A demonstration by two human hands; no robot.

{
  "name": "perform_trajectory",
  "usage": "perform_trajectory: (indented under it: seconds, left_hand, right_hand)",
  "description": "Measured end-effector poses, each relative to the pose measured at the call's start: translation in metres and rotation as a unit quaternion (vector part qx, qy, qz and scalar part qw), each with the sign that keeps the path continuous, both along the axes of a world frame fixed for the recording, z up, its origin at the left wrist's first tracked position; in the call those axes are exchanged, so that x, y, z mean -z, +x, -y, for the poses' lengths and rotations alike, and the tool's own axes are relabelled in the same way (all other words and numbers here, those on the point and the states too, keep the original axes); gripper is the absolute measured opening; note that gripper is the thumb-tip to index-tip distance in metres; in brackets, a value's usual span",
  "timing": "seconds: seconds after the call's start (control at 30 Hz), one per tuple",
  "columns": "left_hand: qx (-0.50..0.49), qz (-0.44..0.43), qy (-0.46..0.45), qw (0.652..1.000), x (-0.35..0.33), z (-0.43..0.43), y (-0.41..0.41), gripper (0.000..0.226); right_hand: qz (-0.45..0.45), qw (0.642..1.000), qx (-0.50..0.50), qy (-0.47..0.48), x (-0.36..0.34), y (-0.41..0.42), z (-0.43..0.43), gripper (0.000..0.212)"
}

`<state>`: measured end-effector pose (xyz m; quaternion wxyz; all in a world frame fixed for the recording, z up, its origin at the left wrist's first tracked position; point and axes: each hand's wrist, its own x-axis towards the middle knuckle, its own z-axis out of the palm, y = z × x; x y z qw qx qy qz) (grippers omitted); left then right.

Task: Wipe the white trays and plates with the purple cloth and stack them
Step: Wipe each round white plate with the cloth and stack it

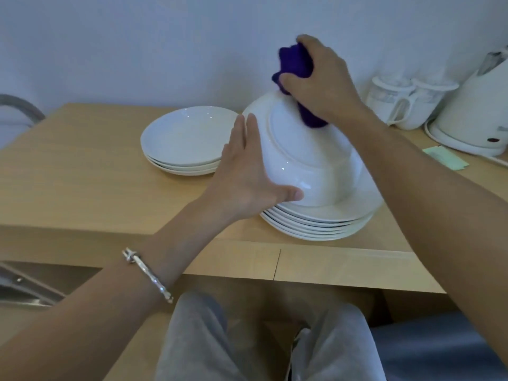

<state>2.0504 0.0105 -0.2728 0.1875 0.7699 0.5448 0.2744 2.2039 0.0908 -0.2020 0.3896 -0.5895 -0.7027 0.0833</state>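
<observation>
A white plate (pixel 299 152) stands tilted on its edge, underside toward me, on top of a stack of several white plates (pixel 324 224). My left hand (pixel 247 171) holds the tilted plate at its left rim, thumb on the underside. My right hand (pixel 321 81) grips the bunched purple cloth (pixel 295 64) at the plate's top rim, and part of the cloth hangs down onto the underside. A second stack of white shallow plates (pixel 187 144) rests to the left on the wooden table (pixel 82 174).
White mugs (pixel 404 103) and a white kettle (pixel 478 114) stand at the back right by the wall, with a pale green paper (pixel 442 158) in front of them. A metal fitting (pixel 22 281) shows at the lower left. My grey-trousered knees are below the table edge.
</observation>
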Motion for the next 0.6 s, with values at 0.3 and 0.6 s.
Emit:
perform_trajectory:
  seconds: [0.3, 0.6]
  left_hand:
    - [0.006, 0.020, 0.001, 1.000, 0.005, -0.004, -0.002, 0.133]
    - [0.035, 0.085, 0.042, 0.995, 0.004, -0.001, -0.001, 0.127]
  right_hand:
    - [-0.145, 0.987, 0.074, -0.014, 0.050, 0.057, 0.075, 0.035]
    - [-0.012, 0.992, -0.108, 0.069, 0.040, -0.032, 0.076, 0.043]
